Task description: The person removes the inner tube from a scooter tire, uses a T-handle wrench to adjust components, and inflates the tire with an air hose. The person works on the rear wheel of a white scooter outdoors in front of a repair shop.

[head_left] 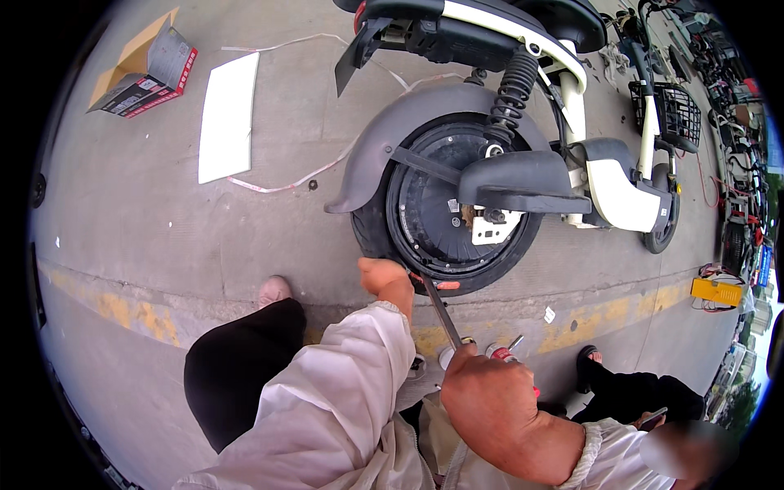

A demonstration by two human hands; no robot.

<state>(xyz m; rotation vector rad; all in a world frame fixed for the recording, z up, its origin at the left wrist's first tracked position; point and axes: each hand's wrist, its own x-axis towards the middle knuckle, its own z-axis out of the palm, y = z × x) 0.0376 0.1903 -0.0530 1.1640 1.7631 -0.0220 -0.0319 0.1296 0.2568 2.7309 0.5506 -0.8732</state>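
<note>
Slanting from right hand (490, 404) to black tyre (371, 229), slim grey bar (443, 314)

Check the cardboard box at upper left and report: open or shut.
Open: the cardboard box has plain brown flaps sticking out beyond its printed sides.

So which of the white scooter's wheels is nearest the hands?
Its rear wheel, under the grey mudguard: left hand at its edge, right hand holding a metal bar to it. The front wheel is farther right.
</note>
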